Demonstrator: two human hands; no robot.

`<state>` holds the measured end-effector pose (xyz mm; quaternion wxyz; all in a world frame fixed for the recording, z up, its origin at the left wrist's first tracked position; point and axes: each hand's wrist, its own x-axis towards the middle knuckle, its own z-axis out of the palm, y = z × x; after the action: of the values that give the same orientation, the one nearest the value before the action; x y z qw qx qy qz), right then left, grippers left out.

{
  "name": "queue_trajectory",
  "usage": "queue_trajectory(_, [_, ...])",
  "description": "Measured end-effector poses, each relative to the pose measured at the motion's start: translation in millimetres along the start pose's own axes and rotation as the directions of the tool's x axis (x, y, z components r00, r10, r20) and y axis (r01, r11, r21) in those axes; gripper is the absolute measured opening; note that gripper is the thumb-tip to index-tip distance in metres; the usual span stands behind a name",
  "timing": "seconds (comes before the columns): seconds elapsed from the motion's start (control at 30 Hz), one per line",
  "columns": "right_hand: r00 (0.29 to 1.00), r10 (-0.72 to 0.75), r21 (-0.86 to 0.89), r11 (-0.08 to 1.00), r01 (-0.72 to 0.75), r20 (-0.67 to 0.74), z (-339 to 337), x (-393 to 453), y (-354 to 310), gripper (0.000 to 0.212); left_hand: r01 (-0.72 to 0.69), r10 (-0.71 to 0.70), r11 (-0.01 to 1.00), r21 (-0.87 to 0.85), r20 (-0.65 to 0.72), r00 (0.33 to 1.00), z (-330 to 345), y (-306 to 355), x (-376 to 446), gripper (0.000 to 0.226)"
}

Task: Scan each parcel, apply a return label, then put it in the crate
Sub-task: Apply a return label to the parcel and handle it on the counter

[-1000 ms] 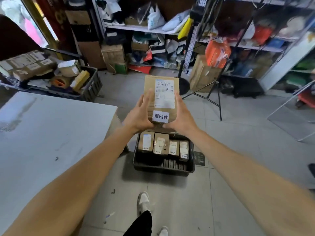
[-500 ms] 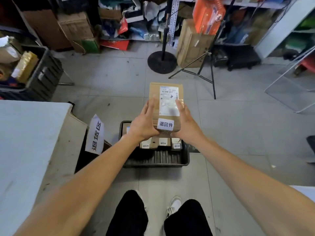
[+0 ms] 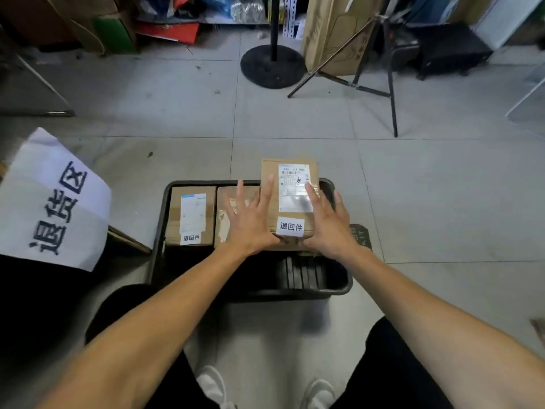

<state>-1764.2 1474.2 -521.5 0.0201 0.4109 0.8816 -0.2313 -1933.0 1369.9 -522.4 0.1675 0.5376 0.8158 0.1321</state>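
Both hands' grip [image 3: 290, 222] — parcel [image 3: 269, 172] over crate [image 3: 342, 286]

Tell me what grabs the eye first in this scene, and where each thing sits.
Centre frame, the left hand and right hand flank a brown cardboard parcel with a white return label, over the black plastic crate on the floor. Far left hangs a big white paper sign with dark characters.
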Motion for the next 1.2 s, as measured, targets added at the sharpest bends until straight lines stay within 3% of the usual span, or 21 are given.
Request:
queue_trajectory(0.2, [0.999, 0.032, -0.087, 0.996, -0.031, 0.012, 82.4, 24.1, 42.5, 0.137, -0.001, 0.001, 1.0, -0.012, 0.018, 1.0, 91.0, -35.2, 17.5, 0.15])
queue_trajectory(0.43, [0.999, 0.026, -0.152, 0.988, -0.022, 0.024, 116.3, 41.9, 62.6, 0.134, 0.008, -0.01, 0.999, 0.051, 0.051, 0.999, 130.5, -51.2, 36.2, 0.148])
queue_trajectory(0.67, [1.0, 0.014, -0.184, 0.983, -0.01, 0.025, 125.4, 64.2, 69.8, 0.135, 0.046, -0.049, 0.997, 0.065, 0.035, 0.998, 145.4, -56.4, 51.3, 0.145])
queue_trajectory(0.83, [1.0, 0.005, -0.229, 0.973, 0.0, 0.021, 129.6, 76.9, 66.3, 0.135, 0.007, -0.005, 0.979, 0.204, -0.011, 1.0, 150.3, -58.1, 52.9, 0.139])
queue_trajectory(1.07, [0.995, 0.06, -0.243, 0.969, -0.038, 0.084, 123.9, 76.1, 62.8, 0.136, -0.061, 0.052, 0.962, 0.267, 0.041, 0.998, 147.3, -59.0, 60.8, 0.139])
queue_trajectory(1.2, [0.983, 0.103, -0.217, 0.974, -0.069, 0.152, 97.1, 61.9, 48.5, 0.135, -0.081, 0.053, 0.959, 0.272, 0.11, 0.993, 112.7, -54.4, 52.5, 0.132])
